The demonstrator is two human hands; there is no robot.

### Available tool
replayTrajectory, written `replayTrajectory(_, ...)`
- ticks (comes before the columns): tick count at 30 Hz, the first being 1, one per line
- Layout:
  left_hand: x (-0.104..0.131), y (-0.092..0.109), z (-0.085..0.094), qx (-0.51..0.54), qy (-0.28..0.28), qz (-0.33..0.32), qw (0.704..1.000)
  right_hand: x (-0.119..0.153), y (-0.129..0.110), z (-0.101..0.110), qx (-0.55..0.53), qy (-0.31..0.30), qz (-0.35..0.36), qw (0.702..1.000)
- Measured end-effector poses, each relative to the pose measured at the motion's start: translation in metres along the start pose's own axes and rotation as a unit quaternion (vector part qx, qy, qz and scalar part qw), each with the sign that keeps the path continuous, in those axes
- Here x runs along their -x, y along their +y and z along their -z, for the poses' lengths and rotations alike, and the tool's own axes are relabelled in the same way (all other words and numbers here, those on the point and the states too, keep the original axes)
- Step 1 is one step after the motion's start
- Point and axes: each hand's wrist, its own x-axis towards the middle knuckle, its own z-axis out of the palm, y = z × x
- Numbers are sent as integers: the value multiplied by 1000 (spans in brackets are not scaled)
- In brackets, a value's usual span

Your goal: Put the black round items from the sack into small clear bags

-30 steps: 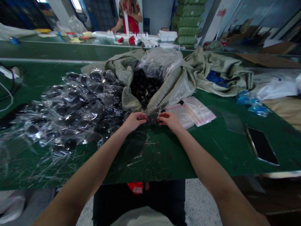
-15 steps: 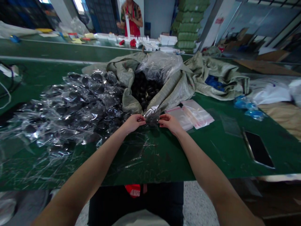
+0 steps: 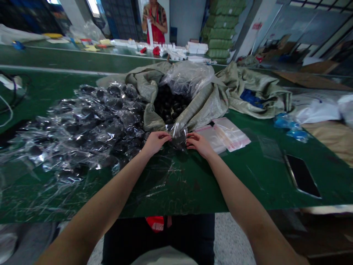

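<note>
A clear plastic bag with a dark round object inside (image 3: 178, 138) is between my hands, just in front of an open woven sack (image 3: 204, 106). My left hand (image 3: 156, 142) pinches its left edge with closed fingers. On the other side my right hand (image 3: 200, 143) holds the right edge between thumb and fingers. Inside the sack lie several black round objects (image 3: 172, 105) under crumpled clear plastic (image 3: 190, 77). A large heap of bagged dark objects (image 3: 93, 125) spreads to the left. Flat clear bags (image 3: 231, 134) lie beside my right hand.
A phone (image 3: 302, 176) lies on the green table (image 3: 179, 191) at the right. Behind it are small blue-filled bags (image 3: 296, 129) and another woven sack (image 3: 261, 92). Across a far table with white boxes (image 3: 197, 47) stands a person (image 3: 157, 22).
The bag between my hands has tilted, and its top now stands more open to view, with the dark object showing more clearly. My hands have barely moved.
</note>
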Motion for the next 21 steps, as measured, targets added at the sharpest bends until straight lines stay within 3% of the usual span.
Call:
replayTrajectory(7,2,3,1,-19,8,3,1000,-7,2,1,64,22,104,992)
replayTrajectory(13,2,0,0,-24,16,0,1000,-10,5,5,113,51,86,989)
replayTrajectory(18,3,-6,1,-2,12,-30,999,-6,4,3,109,45,129,985)
replayTrajectory(21,5,-9,3,-52,11,-58,997,-3,3,4,141,45,139,979)
